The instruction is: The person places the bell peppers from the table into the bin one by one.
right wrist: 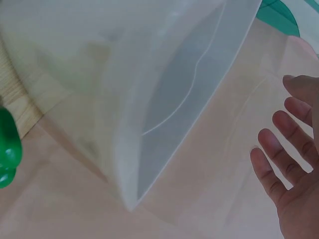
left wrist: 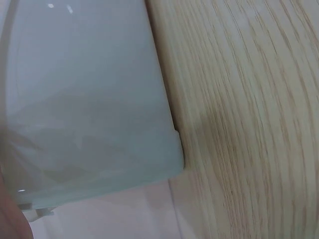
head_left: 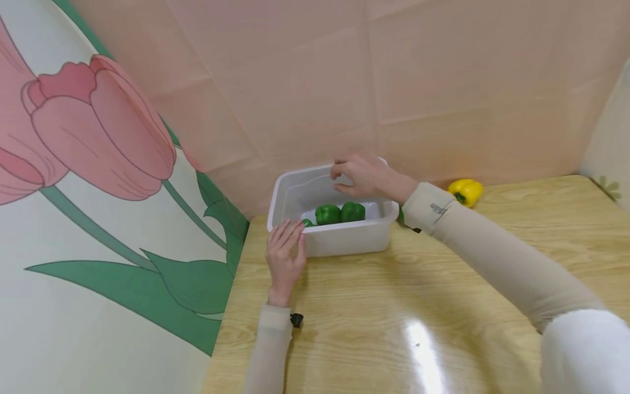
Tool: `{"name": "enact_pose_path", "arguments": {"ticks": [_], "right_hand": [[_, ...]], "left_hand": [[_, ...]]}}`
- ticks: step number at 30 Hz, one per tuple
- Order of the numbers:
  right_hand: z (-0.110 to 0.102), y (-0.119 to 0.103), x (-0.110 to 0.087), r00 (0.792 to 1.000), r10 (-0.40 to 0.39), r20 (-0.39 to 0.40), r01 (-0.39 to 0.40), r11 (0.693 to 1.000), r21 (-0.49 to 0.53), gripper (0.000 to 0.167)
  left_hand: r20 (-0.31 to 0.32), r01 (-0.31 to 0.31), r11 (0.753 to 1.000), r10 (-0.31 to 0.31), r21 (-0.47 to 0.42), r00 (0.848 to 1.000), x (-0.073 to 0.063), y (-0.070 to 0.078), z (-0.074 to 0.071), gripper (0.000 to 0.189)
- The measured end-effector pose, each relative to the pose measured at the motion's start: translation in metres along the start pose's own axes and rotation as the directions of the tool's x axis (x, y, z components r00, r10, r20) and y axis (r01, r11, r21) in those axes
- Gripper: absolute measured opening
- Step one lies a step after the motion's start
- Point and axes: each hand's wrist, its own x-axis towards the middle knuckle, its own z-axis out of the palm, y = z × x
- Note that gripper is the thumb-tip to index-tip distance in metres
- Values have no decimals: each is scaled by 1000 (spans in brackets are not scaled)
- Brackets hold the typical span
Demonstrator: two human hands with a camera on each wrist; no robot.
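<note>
A white plastic bin (head_left: 344,241) stands on the wooden table against the backdrop. Inside lie green bell peppers (head_left: 327,214), two in plain sight and a third partly hidden behind the front rim. My left hand (head_left: 285,257) rests its straight fingers on the bin's front left rim. The left wrist view shows the bin's outer wall (left wrist: 94,99) and a sliver of that hand. Over the bin's back right part hovers my right hand (head_left: 364,176), holding nothing. Its fingers look loosely spread in the right wrist view, apart from the bin rim (right wrist: 132,149).
A yellow bell pepper (head_left: 467,191) lies on the table right of the bin, near the backdrop. Another green pepper (right wrist: 7,149) sits just outside the bin's right side, mostly hidden by my right wrist in the head view. A tulip-painted wall (head_left: 113,219) borders the table's left edge.
</note>
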Motion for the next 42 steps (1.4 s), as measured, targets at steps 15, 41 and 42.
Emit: {"name": "enact_pose_path", "arguments": {"ticks": [15,41,42], "right_hand": [[-15,12,-44,998,19,-60,-19,1000,5,16],[-22,36,-109,980,88,-177,-89,996,2,22],[-22,36,-111,979,88,-182,-90,996,-1,24]], "left_hand": [[-20,29,999,-30,-23,999,0,1,4,21],[-45,84,995,-87,-54,995,-7,3,6,18],[-46,86,995,-89,-56,995,-7,3,6,18]]}}
